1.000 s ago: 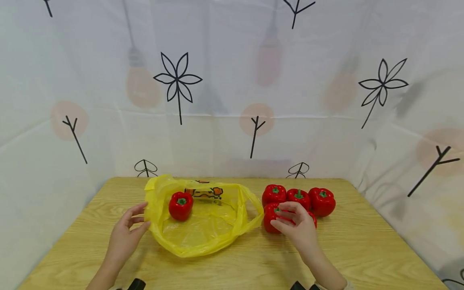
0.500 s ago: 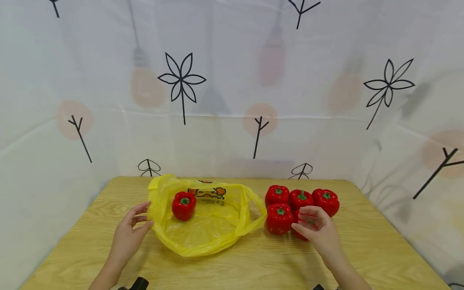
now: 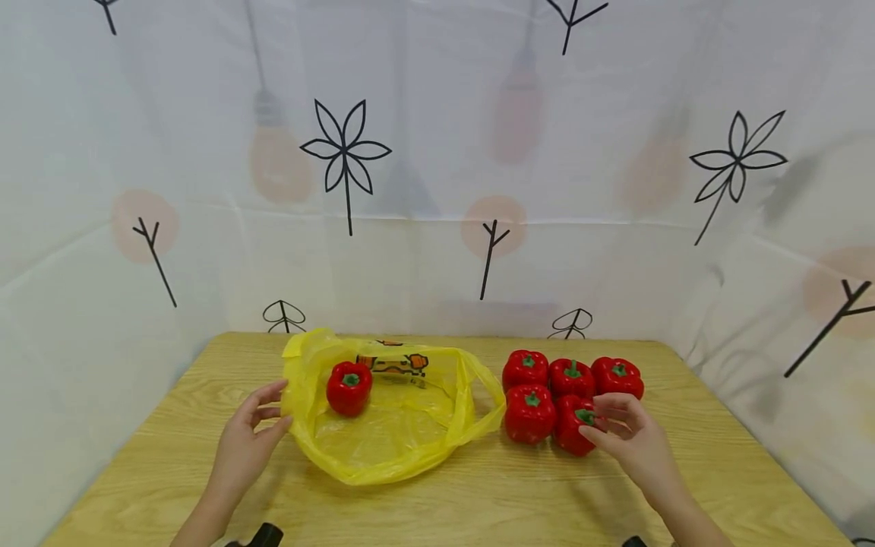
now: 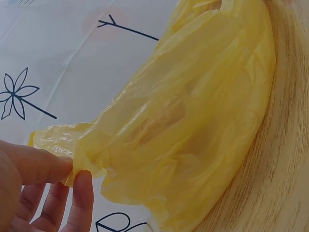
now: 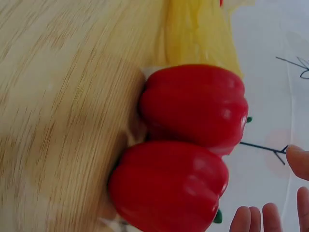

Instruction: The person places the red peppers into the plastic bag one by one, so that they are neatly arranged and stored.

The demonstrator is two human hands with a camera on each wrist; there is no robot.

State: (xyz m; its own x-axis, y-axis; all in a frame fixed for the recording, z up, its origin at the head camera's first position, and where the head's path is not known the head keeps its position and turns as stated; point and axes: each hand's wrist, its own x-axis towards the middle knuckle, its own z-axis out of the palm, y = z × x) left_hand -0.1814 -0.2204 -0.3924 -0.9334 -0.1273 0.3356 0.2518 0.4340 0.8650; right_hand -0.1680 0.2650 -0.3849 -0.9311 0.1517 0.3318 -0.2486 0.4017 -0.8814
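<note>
A yellow bag (image 3: 298, 387) is held at left, and red peppers (image 3: 529, 414) are grouped at right on a wooden counter (image 3: 478, 505).
At far left, the bag's edge is pinched between thumb and finger of the left hand (image 3: 246, 437), that grip closed on thin film. One pepper (image 3: 349, 389) is seen inside the bag, toward its left side. Right of the bag, five peppers are bunched together; the front right pepper (image 3: 571, 429) is placed just left of the right hand's (image 3: 636, 444) grip, its axis roughly upright, its stem leaned slightly rightward. The left hand is well apart, across the bag. The right grip is partly spread, with nothing held; contact with the pepper cannot be told.
</note>
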